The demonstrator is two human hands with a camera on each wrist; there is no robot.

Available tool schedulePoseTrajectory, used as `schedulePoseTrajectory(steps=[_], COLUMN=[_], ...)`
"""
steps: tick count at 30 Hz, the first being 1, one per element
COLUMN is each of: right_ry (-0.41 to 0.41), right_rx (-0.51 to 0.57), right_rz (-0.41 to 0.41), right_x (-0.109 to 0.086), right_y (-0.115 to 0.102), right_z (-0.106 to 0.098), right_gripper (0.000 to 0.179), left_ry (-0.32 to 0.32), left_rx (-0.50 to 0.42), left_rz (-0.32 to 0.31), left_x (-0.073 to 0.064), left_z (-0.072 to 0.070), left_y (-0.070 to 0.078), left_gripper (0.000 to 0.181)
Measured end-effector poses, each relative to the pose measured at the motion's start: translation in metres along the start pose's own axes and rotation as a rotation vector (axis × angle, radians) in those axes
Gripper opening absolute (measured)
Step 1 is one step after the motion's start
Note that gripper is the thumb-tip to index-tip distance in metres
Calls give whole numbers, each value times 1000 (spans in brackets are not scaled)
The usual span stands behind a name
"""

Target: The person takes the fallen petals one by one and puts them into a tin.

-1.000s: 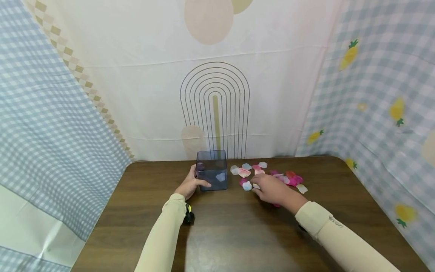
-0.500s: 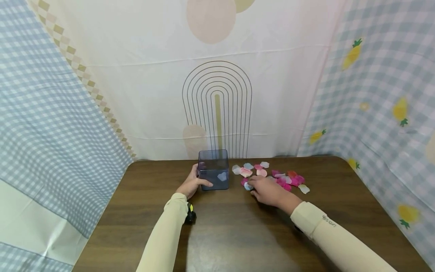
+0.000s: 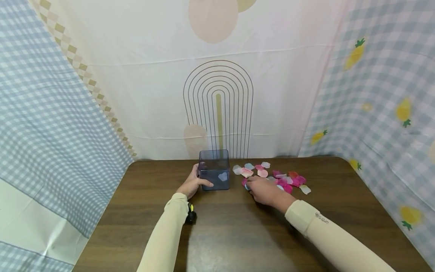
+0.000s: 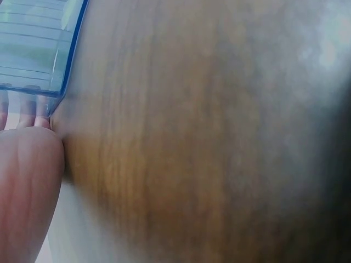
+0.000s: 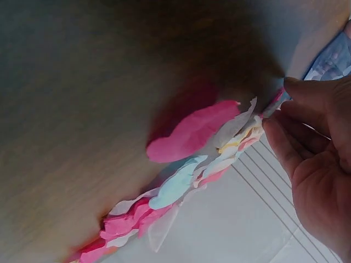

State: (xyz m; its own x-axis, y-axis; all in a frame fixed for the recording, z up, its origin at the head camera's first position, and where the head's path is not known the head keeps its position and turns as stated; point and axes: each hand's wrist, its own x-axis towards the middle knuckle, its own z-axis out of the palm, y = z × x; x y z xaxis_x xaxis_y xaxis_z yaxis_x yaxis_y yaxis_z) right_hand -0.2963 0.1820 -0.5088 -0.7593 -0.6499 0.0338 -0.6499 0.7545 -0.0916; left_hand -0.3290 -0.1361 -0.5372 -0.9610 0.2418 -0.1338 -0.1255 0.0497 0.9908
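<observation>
My left hand point(image 3: 192, 184) grips a clear blue-tinted square box point(image 3: 214, 180) in the head view, thumb across its front and fingers round its left side. A pale petal point(image 3: 223, 176) shows through the box's front. In the left wrist view the box's corner point(image 4: 64, 76) is next to the thumb. My right hand point(image 3: 265, 190) reaches low over the table, fingertips at a light blue petal and a magenta petal point(image 3: 244, 182). The right wrist view shows a gap between thumb and fingers of the right hand point(image 5: 315, 131); whether they touch a petal cannot be told.
Loose artificial petals lie behind and right of the right hand: pink ones point(image 3: 262, 173), a magenta cluster point(image 3: 298, 180), a cream one point(image 3: 305, 189). The brown wooden table point(image 3: 231, 234) ends at a hanging white cloth point(image 3: 278, 94). A checked cloth point(image 3: 380, 113) hangs at the right.
My right hand has moved left, from beside the light blue petal to partly over it, uncovering petals behind it. The left hand keeps its hold on the box.
</observation>
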Motion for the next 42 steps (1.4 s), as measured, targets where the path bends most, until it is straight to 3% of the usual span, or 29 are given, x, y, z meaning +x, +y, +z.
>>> schedulePoseTrajectory(steps=[9,21,30,42], right_ry=[-13,113,112,310], right_rx=[-53,-92,-56,55], right_rz=[17,38,70,5], right_x=[6,5,5,13], right_y=[-2,2,2,-11], right_z=[2,-7,-8,-36], right_gripper=[9,7,16,8], left_ry=[-7,-3,2,0], left_rx=[-4,-12,-14,-33], left_rz=[12,11,7,1], left_x=[-2,-1,-3,-4], left_z=[1,-1,1,-1], left_y=[1,1,3,3], left_gripper=[97,97,96,94])
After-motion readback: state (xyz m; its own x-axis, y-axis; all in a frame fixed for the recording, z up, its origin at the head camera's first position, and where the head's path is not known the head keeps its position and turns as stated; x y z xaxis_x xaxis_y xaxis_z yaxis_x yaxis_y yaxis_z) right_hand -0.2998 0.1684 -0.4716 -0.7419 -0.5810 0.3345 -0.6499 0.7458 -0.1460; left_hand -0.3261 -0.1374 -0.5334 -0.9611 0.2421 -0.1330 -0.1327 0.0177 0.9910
